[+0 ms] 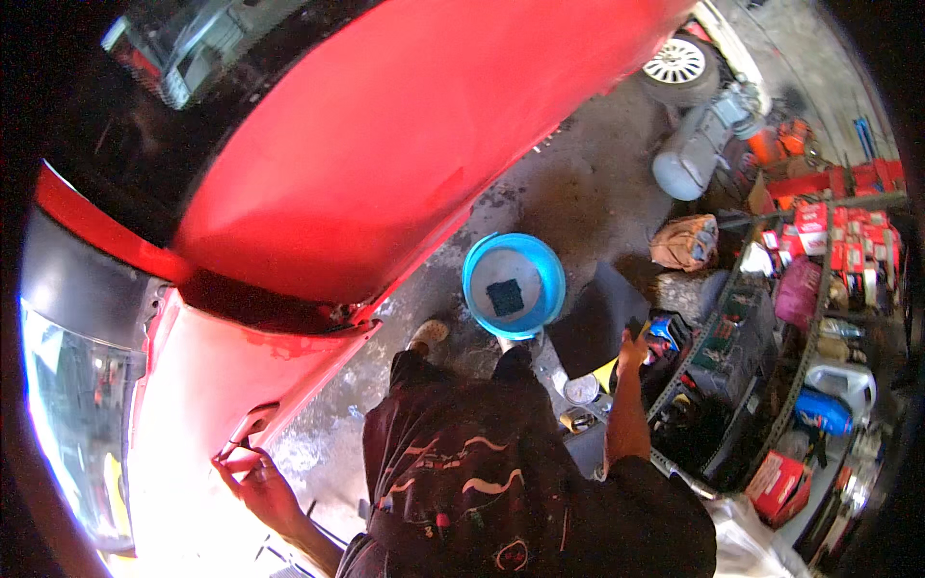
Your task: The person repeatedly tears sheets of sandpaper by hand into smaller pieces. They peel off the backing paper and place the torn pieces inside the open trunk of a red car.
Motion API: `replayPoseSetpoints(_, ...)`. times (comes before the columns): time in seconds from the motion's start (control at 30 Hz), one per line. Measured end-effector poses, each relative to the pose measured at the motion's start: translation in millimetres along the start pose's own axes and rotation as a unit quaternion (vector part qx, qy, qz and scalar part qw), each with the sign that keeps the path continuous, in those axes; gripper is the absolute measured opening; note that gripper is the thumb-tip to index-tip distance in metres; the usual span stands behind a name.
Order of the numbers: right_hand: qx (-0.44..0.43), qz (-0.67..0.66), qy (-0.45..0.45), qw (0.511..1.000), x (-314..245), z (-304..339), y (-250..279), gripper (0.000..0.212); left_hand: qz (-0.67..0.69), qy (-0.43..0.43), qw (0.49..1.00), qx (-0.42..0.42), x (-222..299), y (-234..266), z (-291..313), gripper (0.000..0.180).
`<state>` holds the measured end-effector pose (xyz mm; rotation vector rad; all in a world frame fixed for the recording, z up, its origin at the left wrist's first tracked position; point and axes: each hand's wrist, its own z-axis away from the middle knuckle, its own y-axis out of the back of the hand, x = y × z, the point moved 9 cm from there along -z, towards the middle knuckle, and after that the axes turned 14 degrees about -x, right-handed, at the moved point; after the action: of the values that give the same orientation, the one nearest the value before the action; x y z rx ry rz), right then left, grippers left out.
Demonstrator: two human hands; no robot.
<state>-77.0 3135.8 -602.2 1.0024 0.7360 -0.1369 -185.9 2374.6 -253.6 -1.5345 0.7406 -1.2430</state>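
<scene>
My left hand [262, 489] is at the lower left, fingers curled at the end of a door handle [252, 426] on a red car panel [207, 376]. Strong glare washes out the metal around it. Out to the right, my right hand [631, 351] grips the edge of a thin, dark grey sheet [595, 323], which looks like sandpaper. The sheet hangs flat beside a blue bucket [552, 306] on the floor. Inside the bucket lies a dark rectangular pad [504, 298].
A larger red car panel [385, 144] spans the upper left, with a dark gap below it. To the right stand metal shelves [814, 356] crowded with boxes, tools and bottles. A grey tank [689, 159] and a wheel [677, 65] are farther back. The concrete floor [593, 169] has wet patches.
</scene>
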Motion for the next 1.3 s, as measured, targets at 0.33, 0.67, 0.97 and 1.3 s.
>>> replayPoseSetpoints(0.33,-0.151,0.017,0.270,0.951,-111.2,-149.1,8.7,0.024,-0.238,-0.069,0.968,0.041,12.4,28.3,118.9,0.015)
replayPoseSetpoints(0.67,-0.427,-0.036,0.303,0.851,-198.5,-163.2,-76.9,0.028,-0.335,-0.366,0.806,0.322,-44.3,29.5,372.5,0.022)
replayPoseSetpoints(0.97,-0.554,0.020,0.227,0.801,-248.4,-90.9,-162.8,0.022,-0.288,-0.489,0.681,0.464,-121.3,52.5,517.7,0.029)
replayPoseSetpoints(1.3,-0.657,0.102,0.257,0.701,-294.0,-23.0,-300.1,0.020,-0.271,-0.544,0.562,0.561,-171.6,54.3,556.6,0.036)
